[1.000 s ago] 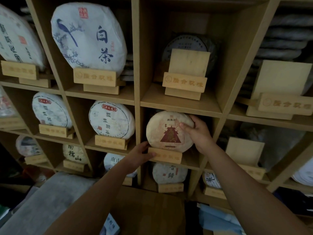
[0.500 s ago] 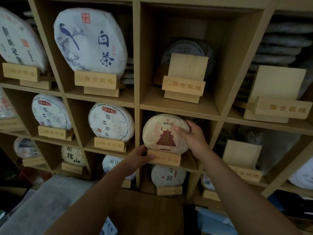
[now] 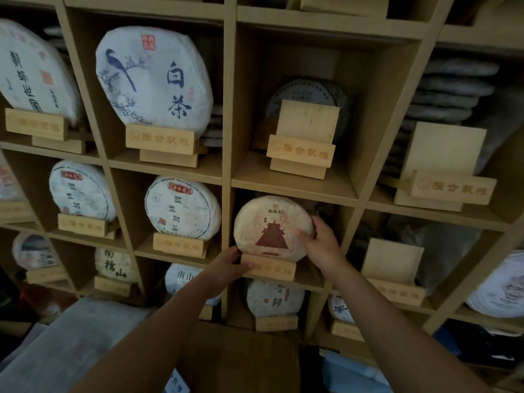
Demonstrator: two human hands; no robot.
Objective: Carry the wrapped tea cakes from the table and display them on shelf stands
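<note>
On middle shelf point(image 3: 292, 191), round paper-wrapped tea cake point(image 3: 270, 226), tan with red tower print, sits upright on wooden stand point(image 3: 268, 267). Right hand point(image 3: 321, 245) grips cake's right rim. Left hand point(image 3: 226, 265) grasps stand's left end. Neighbouring cubbies: white wrapped cakes point(image 3: 154, 80), bare blocky stands point(image 3: 302, 141).

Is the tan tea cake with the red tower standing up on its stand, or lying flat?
Standing up. The tea cake faces outward, its bottom edge behind the stand; the right hand holds its side.
</note>
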